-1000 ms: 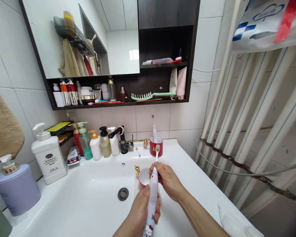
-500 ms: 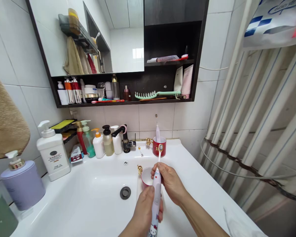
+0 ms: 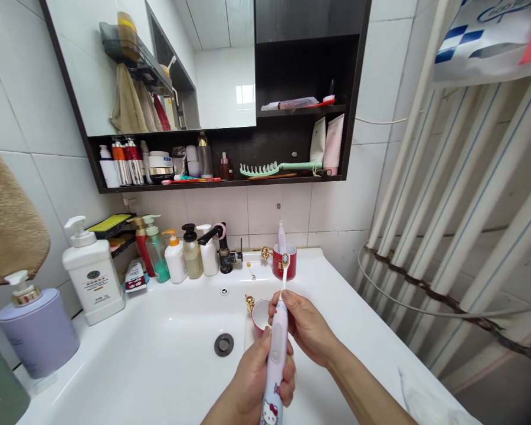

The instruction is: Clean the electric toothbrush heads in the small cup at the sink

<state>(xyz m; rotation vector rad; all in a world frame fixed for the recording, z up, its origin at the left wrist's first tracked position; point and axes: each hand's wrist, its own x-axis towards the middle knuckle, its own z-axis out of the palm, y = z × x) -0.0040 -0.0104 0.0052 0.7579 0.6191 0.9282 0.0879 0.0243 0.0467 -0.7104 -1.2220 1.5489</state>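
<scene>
An electric toothbrush (image 3: 278,352), pale pink with a cartoon cat near its base, points away from me over the sink's right side. My left hand (image 3: 259,372) is wrapped around its handle, thumb along the side. At the neck, the fingers of my right hand (image 3: 307,324) pinch where the white brush head (image 3: 285,262) meets the handle. Just beyond my hands, partly covered by them, a red cup (image 3: 260,317) with a white inside and a gold handle stands at the basin's edge. Another red cup (image 3: 291,268) behind the bristles holds a slim pink-handled item.
The white sink (image 3: 159,354) has a drain (image 3: 224,345) and a black faucet (image 3: 223,251). Several pump bottles (image 3: 174,260) line the back left. Overhead hangs a dark mirrored cabinet (image 3: 310,29) with shelves of toiletries. White pipes (image 3: 469,195) stand at the right.
The toothbrush has turned slightly in my hands, so its button and the cartoon cat face me more. My left fingers have shifted around the handle. The view has moved slightly.
</scene>
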